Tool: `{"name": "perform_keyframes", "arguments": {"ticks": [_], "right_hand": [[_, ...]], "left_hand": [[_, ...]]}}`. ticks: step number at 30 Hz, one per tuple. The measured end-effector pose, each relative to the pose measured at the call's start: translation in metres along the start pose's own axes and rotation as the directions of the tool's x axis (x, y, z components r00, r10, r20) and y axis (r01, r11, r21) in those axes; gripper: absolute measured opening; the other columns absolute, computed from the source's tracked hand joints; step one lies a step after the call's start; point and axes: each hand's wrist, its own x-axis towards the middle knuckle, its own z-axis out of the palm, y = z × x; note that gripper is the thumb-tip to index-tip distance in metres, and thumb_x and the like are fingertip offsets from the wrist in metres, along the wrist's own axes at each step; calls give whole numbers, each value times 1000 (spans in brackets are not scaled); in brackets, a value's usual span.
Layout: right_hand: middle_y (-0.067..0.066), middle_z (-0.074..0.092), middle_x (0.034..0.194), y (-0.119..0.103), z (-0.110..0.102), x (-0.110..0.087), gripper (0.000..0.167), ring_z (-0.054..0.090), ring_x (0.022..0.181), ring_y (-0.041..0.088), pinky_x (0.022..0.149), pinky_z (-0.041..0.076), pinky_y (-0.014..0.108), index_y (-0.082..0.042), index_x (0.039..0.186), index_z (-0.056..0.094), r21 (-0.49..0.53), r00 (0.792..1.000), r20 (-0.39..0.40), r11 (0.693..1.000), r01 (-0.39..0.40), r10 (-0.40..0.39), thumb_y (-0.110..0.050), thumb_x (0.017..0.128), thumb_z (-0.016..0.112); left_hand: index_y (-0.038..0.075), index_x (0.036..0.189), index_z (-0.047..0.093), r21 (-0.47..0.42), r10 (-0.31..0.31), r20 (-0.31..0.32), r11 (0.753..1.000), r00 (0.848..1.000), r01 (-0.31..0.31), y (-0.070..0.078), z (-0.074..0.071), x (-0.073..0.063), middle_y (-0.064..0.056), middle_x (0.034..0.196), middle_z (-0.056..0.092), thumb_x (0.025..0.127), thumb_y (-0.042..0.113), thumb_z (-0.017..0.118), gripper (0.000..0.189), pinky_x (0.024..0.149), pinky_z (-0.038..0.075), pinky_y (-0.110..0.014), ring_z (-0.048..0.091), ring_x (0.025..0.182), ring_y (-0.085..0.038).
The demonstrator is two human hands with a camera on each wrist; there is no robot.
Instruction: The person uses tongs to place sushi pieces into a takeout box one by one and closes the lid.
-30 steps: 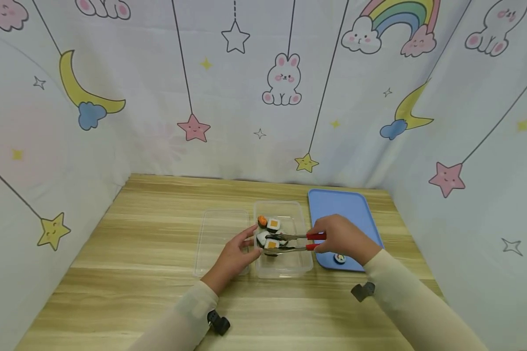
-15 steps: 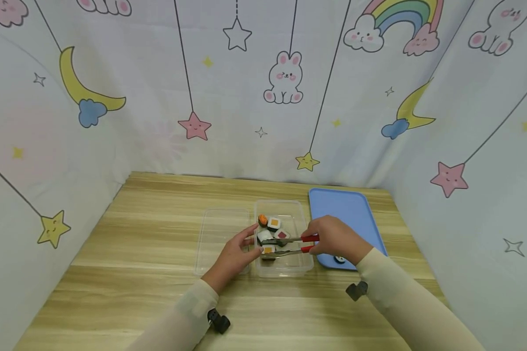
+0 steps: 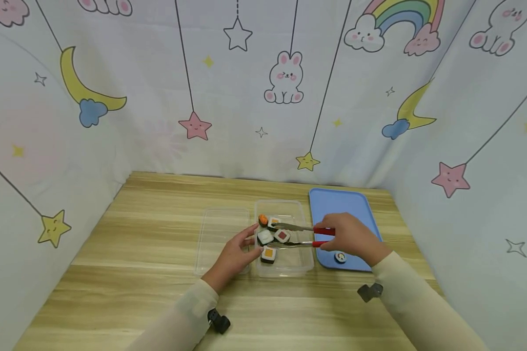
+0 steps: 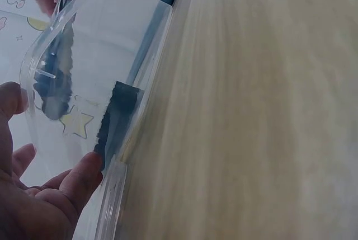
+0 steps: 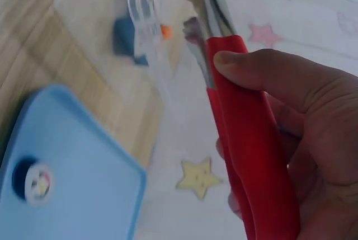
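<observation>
My right hand [image 3: 349, 236] grips red-handled metal tongs [image 5: 251, 139]. Their arms are spread above a clear plastic container [image 3: 296, 265]. One tong arm crosses the far yellow-centred sushi [image 3: 271, 225]; the other lies in front of a white-topped sushi [image 3: 265, 237] and a red-centred roll [image 3: 282, 236]. Nothing looks pinched in the tongs. An orange-topped sushi [image 3: 263, 221] sits at the back left, and a near yellow-centred sushi [image 3: 268, 255] toward the front. Against the container's left wall, the fingers and thumb of my left hand [image 3: 233, 256] touch the plastic, spread apart.
A blue tray [image 3: 338, 202] stands to the right, bearing a small round sushi roll [image 3: 340, 257] near its front. Left of the container lies a clear plastic lid [image 3: 221, 222]. Patterned white curtains [image 3: 228, 156] enclose the wooden table [image 3: 158, 214] at the back and sides.
The tongs shifted left, then back right and away from me, and spread wider. The near yellow-centred sushi, between their arms before, now lies nearer the front. My left hand stayed put.
</observation>
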Motion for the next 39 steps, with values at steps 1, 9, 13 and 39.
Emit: {"name": "perform_keyframes", "arguments": {"ticks": [1, 9, 13, 39], "right_hand": [[-11, 68, 96, 5, -3, -5, 43, 60, 81, 11, 73, 54, 34, -13, 119, 79, 3, 1000, -26, 1000, -8, 8, -23, 78, 91], [6, 72, 106, 66, -25, -57, 50, 63, 85, 21, 71, 54, 36, -7, 125, 75, 70, 976, -110, 981, -180, 187, -24, 80, 91], [12, 72, 108, 90, -26, -87, 52, 65, 87, 24, 71, 56, 37, -2, 125, 73, 97, 959, -69, 958, -269, 276, -23, 81, 90], [0, 76, 97, 107, -15, -129, 33, 66, 81, 15, 68, 54, 32, -10, 109, 81, 82, 955, -35, 953, -291, 294, -20, 78, 90]], "left_hand": [[20, 158, 46, 2, 0, 0, 1000, 1000, 0, 0, 0, 0, -18, 155, 50, 96, 23, 77, 70, 99, 54, -51, 58, 133, -33], [21, 158, 48, -12, -10, -10, 1000, 1000, 10, -1, -1, 1, -16, 154, 51, 95, 22, 78, 70, 98, 55, -48, 59, 132, -32], [22, 157, 49, -23, -11, -22, 1000, 1000, 10, -2, 0, 2, -13, 155, 50, 94, 21, 79, 70, 95, 56, -46, 59, 132, -31], [23, 159, 46, -7, -32, 2, 999, 999, 32, 0, 3, 1, -14, 156, 49, 96, 23, 77, 70, 98, 54, -47, 57, 134, -31]]}}
